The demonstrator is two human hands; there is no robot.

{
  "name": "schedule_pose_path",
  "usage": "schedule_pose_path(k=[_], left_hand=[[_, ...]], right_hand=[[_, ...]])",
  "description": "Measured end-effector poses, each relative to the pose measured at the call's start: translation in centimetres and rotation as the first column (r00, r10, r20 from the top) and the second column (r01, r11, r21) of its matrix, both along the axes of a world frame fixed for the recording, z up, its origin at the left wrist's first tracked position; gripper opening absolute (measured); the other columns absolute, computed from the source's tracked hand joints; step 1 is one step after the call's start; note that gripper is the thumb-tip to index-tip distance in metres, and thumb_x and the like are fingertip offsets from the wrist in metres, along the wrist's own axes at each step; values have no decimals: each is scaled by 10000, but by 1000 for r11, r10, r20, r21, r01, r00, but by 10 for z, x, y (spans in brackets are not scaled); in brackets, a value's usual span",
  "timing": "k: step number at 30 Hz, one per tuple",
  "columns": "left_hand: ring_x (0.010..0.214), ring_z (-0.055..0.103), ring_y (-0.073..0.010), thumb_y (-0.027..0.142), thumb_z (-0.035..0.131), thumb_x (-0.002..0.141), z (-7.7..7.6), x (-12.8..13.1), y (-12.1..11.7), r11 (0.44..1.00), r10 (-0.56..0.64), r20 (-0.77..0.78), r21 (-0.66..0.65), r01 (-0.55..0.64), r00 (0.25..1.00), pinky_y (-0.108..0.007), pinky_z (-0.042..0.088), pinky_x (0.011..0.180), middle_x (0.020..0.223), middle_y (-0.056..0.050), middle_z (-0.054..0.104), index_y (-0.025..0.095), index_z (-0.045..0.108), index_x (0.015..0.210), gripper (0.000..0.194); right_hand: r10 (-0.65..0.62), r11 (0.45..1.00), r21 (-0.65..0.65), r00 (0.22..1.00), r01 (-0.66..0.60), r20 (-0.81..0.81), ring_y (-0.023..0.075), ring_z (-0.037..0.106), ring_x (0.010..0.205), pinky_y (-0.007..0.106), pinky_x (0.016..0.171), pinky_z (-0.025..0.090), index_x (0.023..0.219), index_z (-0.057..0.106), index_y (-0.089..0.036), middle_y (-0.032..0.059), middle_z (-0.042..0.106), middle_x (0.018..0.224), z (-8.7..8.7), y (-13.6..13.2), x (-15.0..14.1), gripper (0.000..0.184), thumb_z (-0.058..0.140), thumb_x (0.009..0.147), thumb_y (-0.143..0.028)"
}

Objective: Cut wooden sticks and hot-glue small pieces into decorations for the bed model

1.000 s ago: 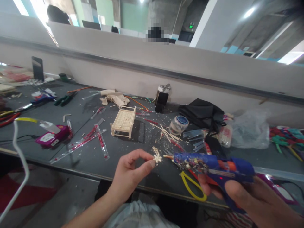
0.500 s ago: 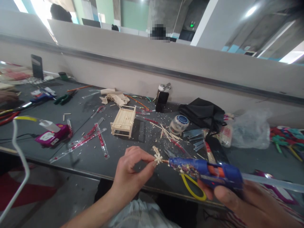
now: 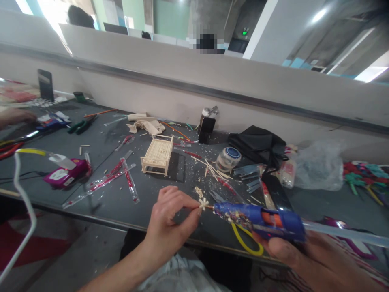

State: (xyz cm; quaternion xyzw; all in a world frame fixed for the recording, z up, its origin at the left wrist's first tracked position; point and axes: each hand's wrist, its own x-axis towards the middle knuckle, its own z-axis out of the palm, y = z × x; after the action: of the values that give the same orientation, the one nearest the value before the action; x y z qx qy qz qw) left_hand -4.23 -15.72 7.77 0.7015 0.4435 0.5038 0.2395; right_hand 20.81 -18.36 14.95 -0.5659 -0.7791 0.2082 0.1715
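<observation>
Between the thumb and forefinger of my left hand (image 3: 170, 219) is a small pale star-shaped piece (image 3: 203, 203), made of short stick bits. My right hand (image 3: 304, 255) is wrapped round a blue hot glue gun (image 3: 258, 219), with a long clear glue stick (image 3: 343, 232) coming out of its back. The gun's nozzle points left and meets the star piece, or comes very close to it. Dried glue and crumbs coat the gun's front. Behind my left hand a miniature wooden bed (image 3: 157, 155) stands upright on the dark table (image 3: 106, 207).
Scissors with yellow handles (image 3: 247, 243) lie under the glue gun. Thin sticks (image 3: 212, 170), a clear jar (image 3: 227, 159) and a propped phone (image 3: 207, 129) stand or lie farther back. At left are a purple device (image 3: 65, 174) and another person's hand (image 3: 16, 117).
The glue gun has shifted slightly left, and the star piece looks a little turned in my left fingers. At the far left, the other person's hand has moved.
</observation>
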Motion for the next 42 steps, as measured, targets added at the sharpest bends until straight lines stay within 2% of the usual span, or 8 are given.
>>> schedule_pose_path(k=[9, 16, 19, 25, 29, 32, 35, 42], left_hand=[[656, 636, -139, 160, 637, 810, 1, 0, 0, 998, -11, -58, 54, 14, 998, -390, 349, 942, 722, 24, 715, 225, 646, 772, 76], [674, 642, -142, 148, 629, 810, 1, 0, -2, 996, -10, -93, 82, 18, 996, -401, 330, 963, 733, 25, 714, 231, 640, 793, 86], [676, 642, -147, 148, 624, 812, 1, 0, -2, 995, -7, -113, 96, 18, 994, -406, 330, 964, 740, 21, 718, 233, 639, 802, 87], [664, 635, -134, 112, 612, 814, 1, -1, -2, 987, 2, -60, 159, 8, 998, -398, 342, 944, 727, 32, 706, 225, 640, 799, 117], [666, 633, -120, 105, 635, 805, -1, -1, -1, 986, 8, -48, 169, 0, 999, -393, 337, 957, 728, 44, 698, 223, 638, 803, 118], [668, 633, -114, 99, 644, 798, -3, -1, 0, 985, 10, -42, 171, -2, 999, -391, 339, 963, 733, 49, 695, 222, 638, 807, 123], [667, 634, -112, 99, 650, 794, -4, -1, 0, 984, 17, -39, 178, -10, 999, -391, 343, 964, 733, 51, 694, 223, 639, 812, 125], [667, 633, -112, 105, 653, 797, -4, -2, 0, 983, 16, -45, 181, -8, 999, -391, 346, 955, 734, 52, 693, 224, 637, 818, 122]], right_hand=[[11, 1000, 5, 1000, -11, 4, 278, 745, 755, 326, 615, 622, 823, 752, -300, 17, 767, 788, 0, -1, 1, 361, 484, 862, -539], [0, 996, -85, 999, -3, -37, 240, 715, 599, 278, 554, 606, 769, 744, -279, 3, 744, 652, 4, -1, -3, 389, 466, 873, -531], [3, 999, -53, 1000, -4, -17, 237, 718, 594, 267, 549, 604, 831, 754, -277, 0, 758, 665, 3, -1, -2, 370, 481, 870, -524], [22, 995, 96, 1000, -23, 10, 193, 669, 451, 222, 413, 553, 703, 727, -285, -30, 718, 541, -2, -1, 1, 365, 491, 885, -497], [56, 991, 123, 998, -54, -9, 199, 725, 570, 213, 484, 578, 766, 736, -281, -23, 761, 651, 1, 1, -5, 361, 467, 910, -474], [66, 989, 133, 997, -60, -40, 191, 726, 566, 196, 480, 572, 743, 722, -288, -29, 754, 631, 4, 2, -9, 365, 460, 915, -475], [53, 988, 150, 998, -47, -37, 182, 721, 557, 192, 503, 579, 782, 727, -290, -30, 758, 649, 1, 0, -6, 326, 485, 908, -467], [78, 990, 122, 997, -77, -4, 205, 744, 688, 215, 578, 600, 885, 733, -290, -10, 769, 748, -5, -3, 1, 294, 485, 909, -446]])
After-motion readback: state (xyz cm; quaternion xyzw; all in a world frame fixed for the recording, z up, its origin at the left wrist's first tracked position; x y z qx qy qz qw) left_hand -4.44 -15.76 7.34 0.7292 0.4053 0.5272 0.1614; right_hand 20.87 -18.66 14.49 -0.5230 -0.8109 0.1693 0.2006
